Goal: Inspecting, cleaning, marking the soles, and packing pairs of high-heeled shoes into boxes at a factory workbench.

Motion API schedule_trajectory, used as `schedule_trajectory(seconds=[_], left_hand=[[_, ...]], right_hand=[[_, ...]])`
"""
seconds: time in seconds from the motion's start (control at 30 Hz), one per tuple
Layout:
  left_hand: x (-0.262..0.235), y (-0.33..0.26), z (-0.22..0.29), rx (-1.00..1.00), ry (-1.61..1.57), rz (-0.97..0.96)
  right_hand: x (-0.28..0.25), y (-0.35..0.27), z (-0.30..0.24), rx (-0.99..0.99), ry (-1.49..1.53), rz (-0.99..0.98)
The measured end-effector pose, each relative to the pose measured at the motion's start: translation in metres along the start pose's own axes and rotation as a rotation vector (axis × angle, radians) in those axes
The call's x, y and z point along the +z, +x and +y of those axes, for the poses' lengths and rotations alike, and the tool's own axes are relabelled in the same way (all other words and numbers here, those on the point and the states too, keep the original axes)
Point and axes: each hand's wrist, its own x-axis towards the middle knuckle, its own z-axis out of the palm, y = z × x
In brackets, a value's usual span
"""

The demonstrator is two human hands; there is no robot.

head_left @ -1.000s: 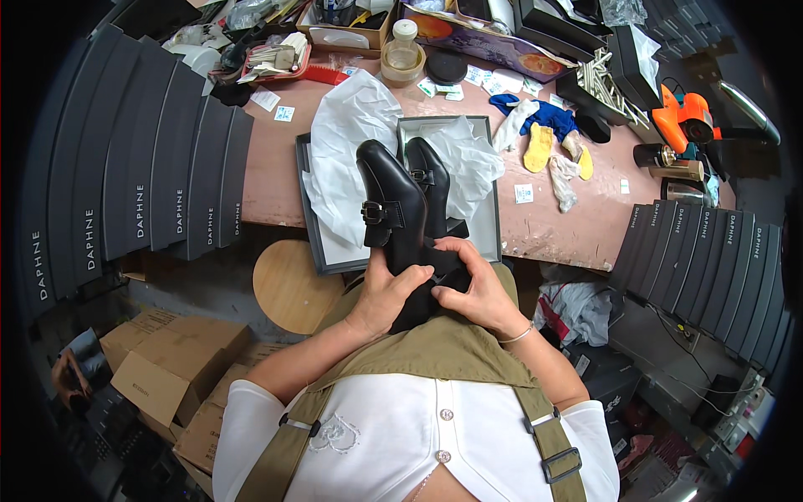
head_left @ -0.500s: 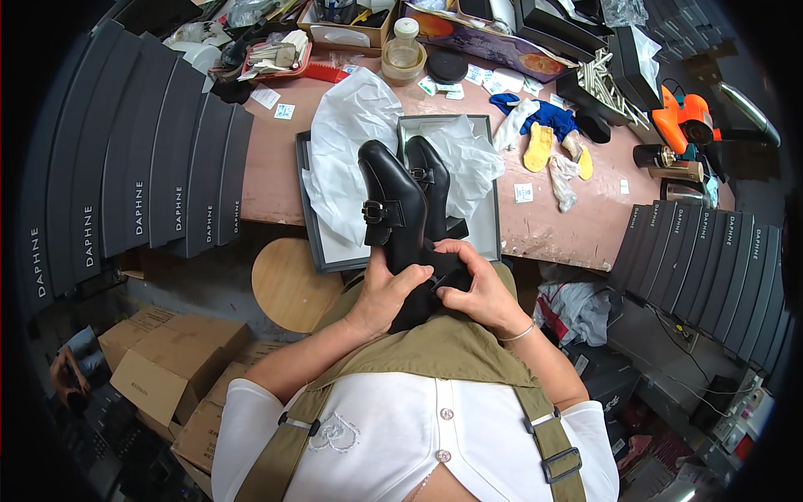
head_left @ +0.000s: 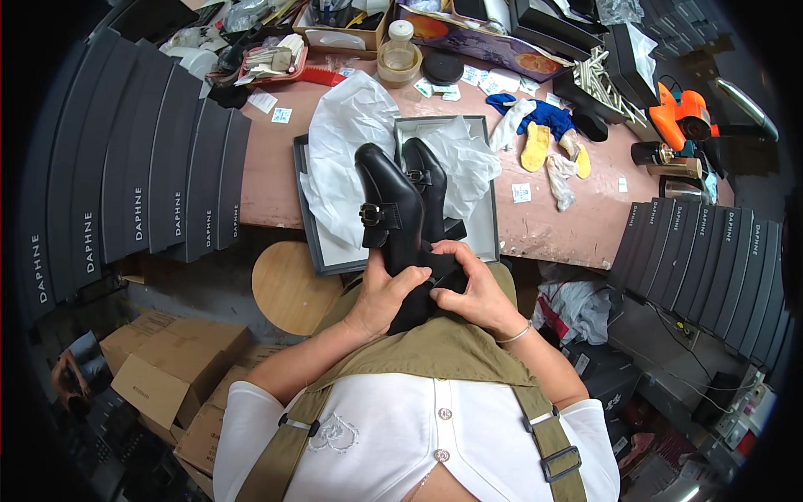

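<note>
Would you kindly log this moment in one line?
left hand: holding black buckled footwear; right hand: on black material; box: holds white paper

Black shoes (head_left: 393,186), glossy, buckled; side by side, toes over open box (head_left: 307,213).

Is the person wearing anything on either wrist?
Yes, a thin bracelet circles the right wrist.

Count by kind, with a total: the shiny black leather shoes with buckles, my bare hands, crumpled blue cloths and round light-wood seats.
Shiny black leather buckled shoes: 2
Bare hands, left hand and right hand: 2
Crumpled blue cloth: 1
Round light-wood seat: 1
Total: 6
</note>
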Motion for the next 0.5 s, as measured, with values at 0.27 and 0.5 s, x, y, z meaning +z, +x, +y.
schedule_trajectory(seconds=[0.27, 0.5], left_hand=[[0.003, 0.015, 0.003, 0.010, -0.051, 0.127], [0.014, 0.027, 0.006, -0.134, -0.066, 0.049]], right_hand=[[-0.056, 0.017, 0.024, 0.079, 0.384, 0.398], [-0.146, 0.085, 0.164, -0.182, -0.471, 0.871]])
